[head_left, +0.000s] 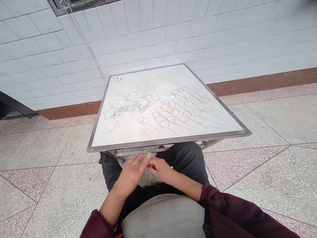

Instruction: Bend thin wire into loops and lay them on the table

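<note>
Live now, my left hand (130, 175) and right hand (160, 169) pinch together, maybe on something tiny, just behind the steel-edged white tabletop (168, 139).

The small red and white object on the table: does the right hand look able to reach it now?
Probably not without leaning forward. The right hand is low over the lap, behind the table's metal-edged near side, and the small object lies at the far corner.
</note>
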{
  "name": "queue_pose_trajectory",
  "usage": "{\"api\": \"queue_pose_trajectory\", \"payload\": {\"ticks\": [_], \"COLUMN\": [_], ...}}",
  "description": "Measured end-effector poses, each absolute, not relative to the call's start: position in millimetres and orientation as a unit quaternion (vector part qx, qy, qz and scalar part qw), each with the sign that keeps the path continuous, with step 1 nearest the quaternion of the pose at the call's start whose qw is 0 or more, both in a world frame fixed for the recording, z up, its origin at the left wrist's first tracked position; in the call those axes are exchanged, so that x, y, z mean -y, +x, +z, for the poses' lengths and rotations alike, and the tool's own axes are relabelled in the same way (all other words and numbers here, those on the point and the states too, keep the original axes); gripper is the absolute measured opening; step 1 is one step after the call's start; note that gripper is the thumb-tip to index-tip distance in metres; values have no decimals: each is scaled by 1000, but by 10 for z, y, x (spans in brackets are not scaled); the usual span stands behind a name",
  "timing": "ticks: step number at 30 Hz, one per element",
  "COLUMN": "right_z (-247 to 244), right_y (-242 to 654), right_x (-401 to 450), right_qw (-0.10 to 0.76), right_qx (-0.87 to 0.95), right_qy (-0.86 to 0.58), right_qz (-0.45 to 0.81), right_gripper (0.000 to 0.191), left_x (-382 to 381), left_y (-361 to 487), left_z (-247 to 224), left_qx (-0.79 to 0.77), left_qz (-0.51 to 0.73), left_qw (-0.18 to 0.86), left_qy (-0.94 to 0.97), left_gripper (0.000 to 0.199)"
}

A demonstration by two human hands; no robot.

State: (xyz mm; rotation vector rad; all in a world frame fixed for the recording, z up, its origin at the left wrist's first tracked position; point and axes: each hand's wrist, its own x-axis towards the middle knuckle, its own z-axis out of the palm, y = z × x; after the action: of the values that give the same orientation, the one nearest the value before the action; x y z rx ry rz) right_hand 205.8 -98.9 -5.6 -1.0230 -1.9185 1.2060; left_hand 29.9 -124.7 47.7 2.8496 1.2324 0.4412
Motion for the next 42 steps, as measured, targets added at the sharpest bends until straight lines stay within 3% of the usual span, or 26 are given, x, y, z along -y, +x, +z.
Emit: {"api": "queue_pose_trajectory", "payload": {"ticks": [4,8,12,15,22,28,42], "right_z": [-80,21,148,192,203,288,293], "right_y": [2024,2027,2046,2051,2047,2137,2082], "right_x": [991,992,996,1006,1047,993,970], "right_qw": [341,361,370,376,373,423,452], "right_qx": [629,603,616,618,643,522,387], "right_qy": [-392,-439,-443,-431,-415,-373,-341], "right_qz": [578,560,536,539,524,640,728], "right_gripper": [10,8,7,10,11,30,30], "left_x": [1321,1376,1343,1318,1339,1363,1398], "left_y": [366,498,578,604,639,595,687], "left_z": [328,295,330,330,371,414,415], "left_qx": [-430,-537,-532,-498,-490,-506,-462], "left_qz": [351,534,582,585,608,593,616], "left_qw": [41,240,441,515,518,503,551], "left_qy": [830,608,428,380,349,373,321], "left_gripper": [54,63,68,68,63,61,57]}}
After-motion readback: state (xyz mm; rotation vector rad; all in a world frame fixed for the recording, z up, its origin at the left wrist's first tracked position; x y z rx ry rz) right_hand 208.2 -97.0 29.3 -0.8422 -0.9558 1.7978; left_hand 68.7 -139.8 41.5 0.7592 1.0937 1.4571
